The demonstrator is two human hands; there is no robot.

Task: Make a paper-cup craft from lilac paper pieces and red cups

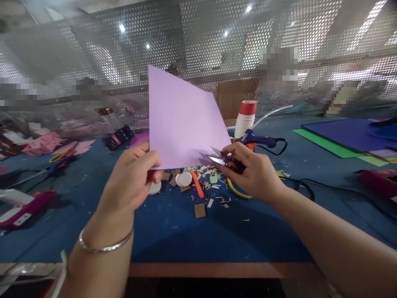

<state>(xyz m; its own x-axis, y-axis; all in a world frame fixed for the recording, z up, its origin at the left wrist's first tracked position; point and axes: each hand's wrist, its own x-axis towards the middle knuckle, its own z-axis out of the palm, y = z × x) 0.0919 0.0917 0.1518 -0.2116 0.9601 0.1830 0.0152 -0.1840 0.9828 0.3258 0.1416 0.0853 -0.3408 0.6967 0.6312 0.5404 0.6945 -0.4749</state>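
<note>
A sheet of light purple paper point(186, 124) is held up above the blue table, tilted upright. My left hand point(133, 176) pinches its lower left corner between thumb and fingers. My right hand point(254, 169) is closed round the handles of scissors point(218, 158), whose blades are parted at the sheet's lower right corner. Whether the blades touch the paper I cannot tell. Below the sheet lie paper scraps point(214, 178), an orange strip point(197, 184), a white disc point(183, 179) and a brown cardboard square point(200, 210).
A stack of paper cups point(245, 118) and a blue glue gun point(260, 140) stand or lie behind my right hand. Coloured sheets point(341, 132) are at the right, a phone point(120, 138) at the back left. Magenta tools point(27, 209) lie left and right, with black cables.
</note>
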